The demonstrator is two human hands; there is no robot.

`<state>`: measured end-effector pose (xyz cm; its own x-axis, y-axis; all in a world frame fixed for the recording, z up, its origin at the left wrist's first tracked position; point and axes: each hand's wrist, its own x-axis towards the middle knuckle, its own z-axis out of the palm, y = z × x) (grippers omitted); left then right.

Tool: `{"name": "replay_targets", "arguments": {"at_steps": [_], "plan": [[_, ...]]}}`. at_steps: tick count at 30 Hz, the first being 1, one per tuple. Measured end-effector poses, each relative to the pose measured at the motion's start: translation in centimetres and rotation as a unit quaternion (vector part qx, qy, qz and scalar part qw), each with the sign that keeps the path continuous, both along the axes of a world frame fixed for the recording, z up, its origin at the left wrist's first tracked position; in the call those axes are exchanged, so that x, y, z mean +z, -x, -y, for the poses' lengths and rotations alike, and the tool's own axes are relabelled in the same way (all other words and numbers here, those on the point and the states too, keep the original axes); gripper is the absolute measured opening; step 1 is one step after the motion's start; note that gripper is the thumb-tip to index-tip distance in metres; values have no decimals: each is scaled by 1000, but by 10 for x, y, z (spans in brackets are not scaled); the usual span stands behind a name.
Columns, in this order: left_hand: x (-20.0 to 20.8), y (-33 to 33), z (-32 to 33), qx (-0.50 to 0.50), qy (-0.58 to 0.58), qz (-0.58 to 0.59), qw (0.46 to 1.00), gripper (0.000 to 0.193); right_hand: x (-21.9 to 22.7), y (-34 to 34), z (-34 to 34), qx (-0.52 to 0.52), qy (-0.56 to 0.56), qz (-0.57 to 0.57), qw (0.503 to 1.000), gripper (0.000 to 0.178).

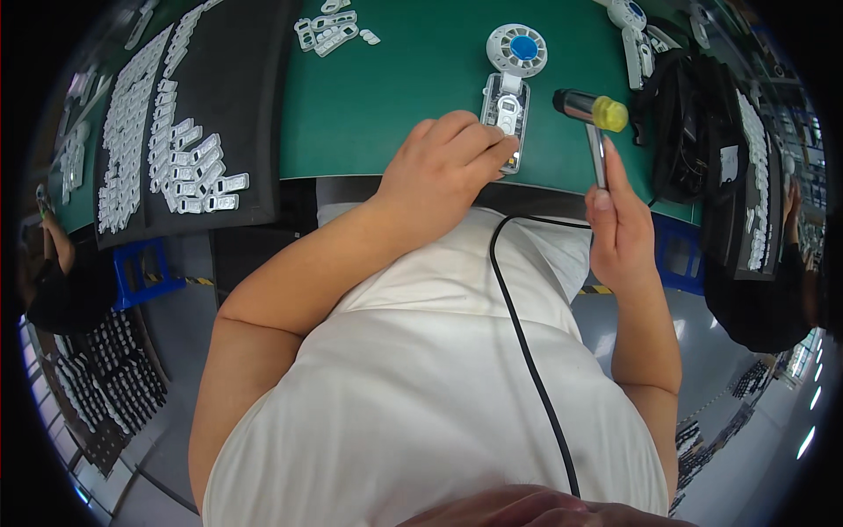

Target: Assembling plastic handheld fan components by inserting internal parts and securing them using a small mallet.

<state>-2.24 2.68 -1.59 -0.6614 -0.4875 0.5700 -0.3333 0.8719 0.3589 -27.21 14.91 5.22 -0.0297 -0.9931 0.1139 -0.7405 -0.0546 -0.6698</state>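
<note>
On the green table lies a white handheld fan (508, 83) with a round vented head and a blue centre. Its handle rests within a clear, dark-edged frame, possibly a fixture. My left hand (450, 167) is closed at the handle's lower end, with its curled fingers hiding part of it. To the right, my right hand (622, 227) grips the metal shaft of a small mallet (590, 110). The mallet's head stands raised over the table, apart from the fan. It has a dark end and a translucent yellow end.
Rows of small white parts (206, 171) cover a black mat (237, 114) at left. A few loose white parts (329, 33) lie at the far edge. Another fan (629, 16) and a black bag (689, 123) sit at right. A black cable (525, 342) crosses my shirt. Other people sit at both sides.
</note>
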Motion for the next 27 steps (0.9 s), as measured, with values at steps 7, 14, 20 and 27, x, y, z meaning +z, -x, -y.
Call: {"name": "replay_targets", "arguments": {"at_steps": [7,14,20,27], "plan": [[20,3,16,-15,-127,-58,990,84,-3,-10,-10,42,-14,9,999,55],[11,5,20,-14,-154,-10,988,97,-18,-12,-7,151,165,6,975,54],[8,3,20,-8,-168,-9,986,96,-14,2,-18,63,94,47,992,55],[13,0,17,-6,-132,-30,991,70,-13,19,1,-4,76,-81,994,53]]}}
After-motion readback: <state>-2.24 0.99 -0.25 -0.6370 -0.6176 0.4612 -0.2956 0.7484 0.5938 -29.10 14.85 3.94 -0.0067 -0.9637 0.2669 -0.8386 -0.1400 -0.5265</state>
